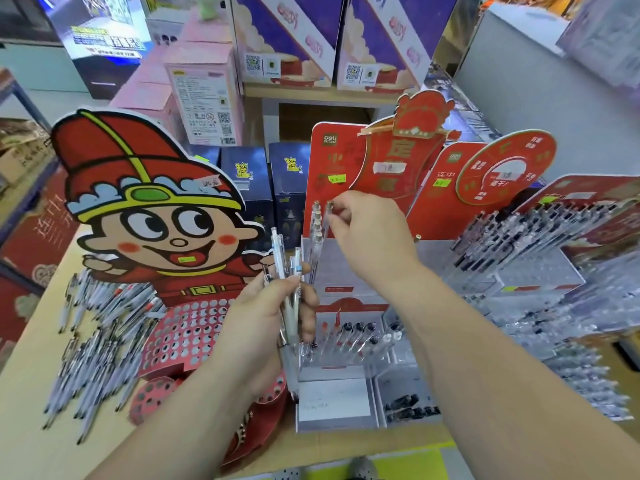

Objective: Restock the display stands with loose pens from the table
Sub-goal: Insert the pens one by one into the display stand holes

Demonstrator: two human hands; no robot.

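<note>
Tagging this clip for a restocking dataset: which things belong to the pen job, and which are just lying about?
Job: left hand gripping a pen bundle; right hand pinching a single pen; loose pens on the table; cartoon stand; red stand.
Lying about: pink boxes; dark blue boxes; purple cartons.

both arms are bare: the left forearm (pixel 173 410) and the right forearm (pixel 502 375) show uncovered as far as the lower border. the left hand (pixel 256 323) and the right hand (pixel 374 237) are bare as well. at the bottom edge is the rounded toe of a grey shoe (pixel 362 470), dotted with small holes.
</note>
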